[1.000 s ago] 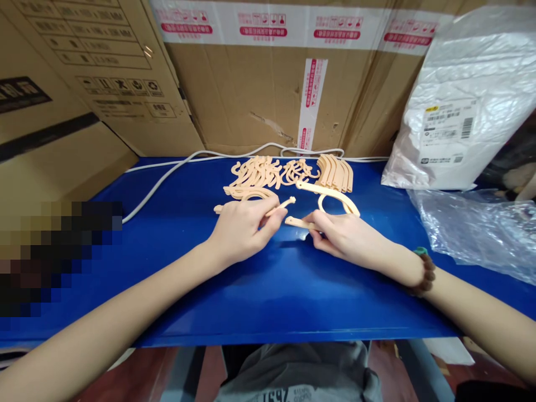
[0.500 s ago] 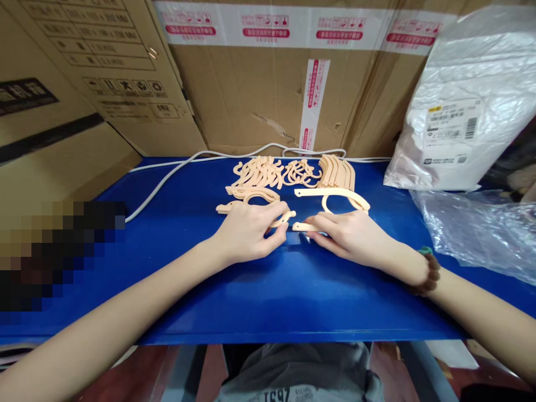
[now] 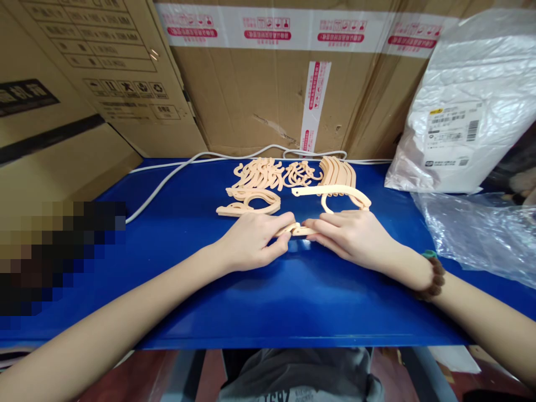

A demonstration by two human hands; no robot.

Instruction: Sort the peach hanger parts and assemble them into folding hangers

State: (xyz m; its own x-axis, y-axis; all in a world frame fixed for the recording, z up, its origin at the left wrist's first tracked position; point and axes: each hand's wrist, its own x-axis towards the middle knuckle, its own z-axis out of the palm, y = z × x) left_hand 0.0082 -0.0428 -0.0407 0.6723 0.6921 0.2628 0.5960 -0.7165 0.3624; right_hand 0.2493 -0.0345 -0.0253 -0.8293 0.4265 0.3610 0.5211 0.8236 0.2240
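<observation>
My left hand (image 3: pixel 257 240) pinches a small beige plastic hook (image 3: pixel 287 229) between thumb and fingers; the fingers hide part of it. Opposite, my right hand (image 3: pixel 349 237) grips a beige folding hanger (image 3: pixel 330 191) by its near arm, and the holed end of that arm pokes out past the fingertips. Hook and arm end meet between the hands; whether they are joined I cannot tell. The hanger's long upper arm and curved inner piece rise beyond my right hand. Just past my left hand lie stacked, folded beige hangers (image 3: pixel 274 207).
Behind the hands sit a heap of curved beige pieces (image 3: pixel 260 174), a smaller pile of hooks (image 3: pixel 299 174) and a row of hanger arms (image 3: pixel 338 172). A white cable (image 3: pixel 167 177) runs along the cardboard boxes (image 3: pixel 251 84). At right are a white parcel bag (image 3: pixel 452 111) and clear plastic wrap (image 3: pixel 473 234).
My left hand has moved slightly toward me and right, bringing the hook against the hanger arm's end. Before, a gap lay between them. My right hand has barely shifted.
</observation>
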